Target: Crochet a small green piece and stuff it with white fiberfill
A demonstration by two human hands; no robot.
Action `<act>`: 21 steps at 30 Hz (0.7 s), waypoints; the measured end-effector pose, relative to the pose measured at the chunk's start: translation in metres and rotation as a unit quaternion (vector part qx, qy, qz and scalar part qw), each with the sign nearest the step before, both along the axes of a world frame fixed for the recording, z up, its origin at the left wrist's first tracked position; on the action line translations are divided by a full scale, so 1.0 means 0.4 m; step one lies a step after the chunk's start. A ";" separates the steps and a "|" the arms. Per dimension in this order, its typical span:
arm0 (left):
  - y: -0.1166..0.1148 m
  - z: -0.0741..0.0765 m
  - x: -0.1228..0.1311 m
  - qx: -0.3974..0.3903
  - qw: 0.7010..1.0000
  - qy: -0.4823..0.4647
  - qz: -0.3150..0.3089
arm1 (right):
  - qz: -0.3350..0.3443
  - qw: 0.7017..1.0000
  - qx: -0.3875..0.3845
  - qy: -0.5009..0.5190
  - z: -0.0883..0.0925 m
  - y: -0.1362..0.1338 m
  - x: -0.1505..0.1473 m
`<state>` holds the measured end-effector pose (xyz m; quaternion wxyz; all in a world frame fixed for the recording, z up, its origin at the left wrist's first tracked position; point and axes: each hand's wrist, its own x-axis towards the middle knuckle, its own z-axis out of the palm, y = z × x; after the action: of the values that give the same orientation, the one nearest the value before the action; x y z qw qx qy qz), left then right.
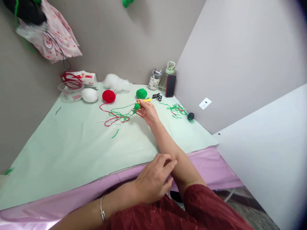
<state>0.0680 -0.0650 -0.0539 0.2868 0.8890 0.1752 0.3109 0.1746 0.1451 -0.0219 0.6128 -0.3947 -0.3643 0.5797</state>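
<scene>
My right hand (pixel 146 110) is closed on a yellow-handled crochet hook (pixel 145 100) above the table. A small green crocheted piece (pixel 137 106) sits at its fingertips, with green yarn trailing left from it. Something metallic shows by the fingers below it, too small to make out. My left hand (pixel 155 177), with a silver bracelet (pixel 102 209) on the wrist, rests its curled fingertips on my right forearm. Its fingers are apart and hold nothing. Tangled green, red and white yarn (pixel 117 117) lies left of my right hand. Behind it sits a green yarn ball (pixel 141 93).
A red yarn ball (pixel 109 96), white yarn ball (pixel 90 95), clear tub (pixel 71 95) and white stuffing (pixel 116 82) stand at the back left. Black-handled scissors (pixel 159 97), a pen cup (pixel 154 80), bottle (pixel 164 81), phone (pixel 170 86) and yarn scraps (pixel 177 110) are right.
</scene>
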 end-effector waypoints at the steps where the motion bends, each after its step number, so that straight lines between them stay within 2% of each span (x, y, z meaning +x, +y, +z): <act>1: -0.004 -0.003 -0.002 0.008 1.000 -0.003 -0.003 | -0.001 1.000 0.001 0.002 0.000 -0.001 0.000; 7: -0.014 -0.017 -0.010 0.025 0.999 -0.017 -0.024 | -0.002 1.000 0.000 0.001 0.001 0.000 -0.001; 12: -0.004 -0.010 -0.005 -0.052 0.999 -0.003 0.000 | -0.002 1.000 -0.005 -0.004 0.003 -0.002 -0.002; 14: -0.004 -0.014 -0.005 -0.058 0.998 0.025 0.005 | 0.000 1.000 -0.008 -0.005 0.005 -0.004 -0.001; 21: -0.036 -0.076 0.012 0.052 0.991 0.106 -0.070 | 0.002 1.000 -0.015 0.003 0.014 -0.016 -0.005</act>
<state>0.0729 -0.0793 -0.0844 0.2410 0.9407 0.1259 0.2027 0.1728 0.1389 -0.0161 0.6070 -0.4014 -0.3539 0.5875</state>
